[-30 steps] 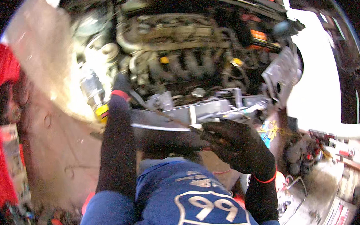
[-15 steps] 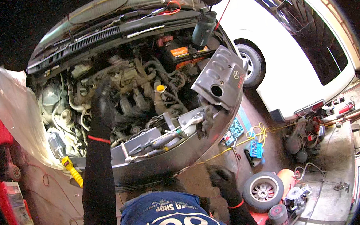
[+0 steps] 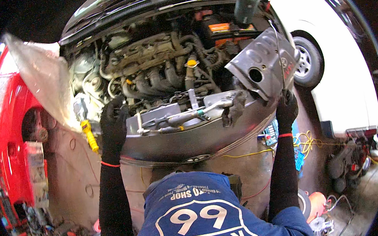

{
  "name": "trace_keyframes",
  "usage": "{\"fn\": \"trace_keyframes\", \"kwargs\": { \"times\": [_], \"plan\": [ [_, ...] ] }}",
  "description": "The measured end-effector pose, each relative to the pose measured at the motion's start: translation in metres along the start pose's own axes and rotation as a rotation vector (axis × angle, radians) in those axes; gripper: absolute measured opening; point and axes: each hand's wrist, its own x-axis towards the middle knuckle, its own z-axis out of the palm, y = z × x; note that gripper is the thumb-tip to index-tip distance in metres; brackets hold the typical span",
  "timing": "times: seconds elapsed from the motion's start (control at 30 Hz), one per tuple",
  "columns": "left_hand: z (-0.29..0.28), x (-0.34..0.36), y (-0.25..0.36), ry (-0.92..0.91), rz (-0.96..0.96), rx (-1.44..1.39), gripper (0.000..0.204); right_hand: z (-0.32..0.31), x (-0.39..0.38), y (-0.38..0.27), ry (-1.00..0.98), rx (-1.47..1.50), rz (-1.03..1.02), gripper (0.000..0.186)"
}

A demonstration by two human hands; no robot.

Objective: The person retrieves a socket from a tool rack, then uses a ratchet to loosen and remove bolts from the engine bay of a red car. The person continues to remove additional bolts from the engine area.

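My left hand (image 3: 112, 117), in a black glove, is over the front left edge of the engine bay. Its fingers are closed around something small that I cannot make out. At the bay's right front corner, my gloved right hand (image 3: 287, 106) grips the lower end of a long thin rod (image 3: 281, 59). That rod reaches up across the grey plastic engine cover (image 3: 260, 61), which lies tilted on the right side of the bay. The engine (image 3: 148, 54) sits uncovered between my hands, with a yellow cap (image 3: 192, 63) on its right.
Several long-handled tools (image 3: 189, 116) and a dark cloth (image 3: 233, 110) lie along the front panel. A lit yellow work lamp (image 3: 90, 135) hangs at the left, beside a translucent cover sheet (image 3: 44, 83). A battery (image 3: 231, 30) and dark bottle (image 3: 247, 8) are at the back right.
My left hand has drawn back from the engine to the front edge. My right hand has risen from low beside my body to the bay's right corner, now with the rod.
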Motion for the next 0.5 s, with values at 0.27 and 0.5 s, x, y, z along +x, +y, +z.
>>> {"fn": "trace_keyframes", "kwargs": {
  "times": [0.27, 0.5],
  "plan": [
    [-0.008, -0.093, -0.026, -0.048, -0.141, 0.144, 0.029, 0.076, 0.035, 0.001, -0.103, -0.467, -0.327, 0.047],
    [0.002, -0.093, -0.044, -0.047, -0.062, 0.234, 0.035, 0.057, 0.037, -0.017, 0.164, -0.054, -0.094, 0.068]
  ]
}}
